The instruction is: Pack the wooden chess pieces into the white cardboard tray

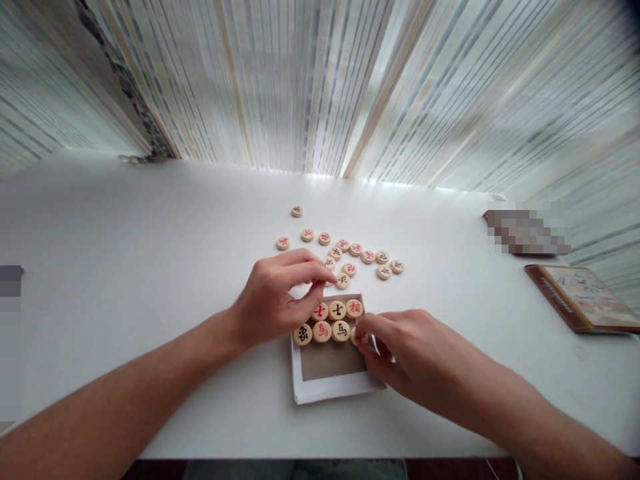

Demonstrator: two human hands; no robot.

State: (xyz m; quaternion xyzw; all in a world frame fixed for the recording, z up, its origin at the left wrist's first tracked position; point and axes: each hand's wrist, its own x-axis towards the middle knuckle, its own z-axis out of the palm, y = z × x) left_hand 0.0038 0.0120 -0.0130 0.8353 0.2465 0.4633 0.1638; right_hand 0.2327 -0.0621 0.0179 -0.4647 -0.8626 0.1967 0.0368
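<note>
A shallow white open box (329, 392) lies on the table in front of me. Inside it, round wooden xiangqi pieces (323, 331) with red or black characters form two rows at the far end; the near part shows its bare brown bottom. My right hand (400, 347) pinches a xiangqi piece (356, 337) at the right end of the second row, its character mostly covered. Over the box's far left corner, my left hand (287, 293) has thumb and index finger nearly together beside a loose black-marked piece (343, 281). Whatever lies between those fingertips is largely hidden.
More loose pieces (369, 256) are scattered face up beyond the box, one farther off (297, 211). A brown-edged booklet (585, 300) lies at the right, with a blurred flat item (525, 232) behind it. Striped curtains (280, 87) hang along the white table's (150, 267) far edge.
</note>
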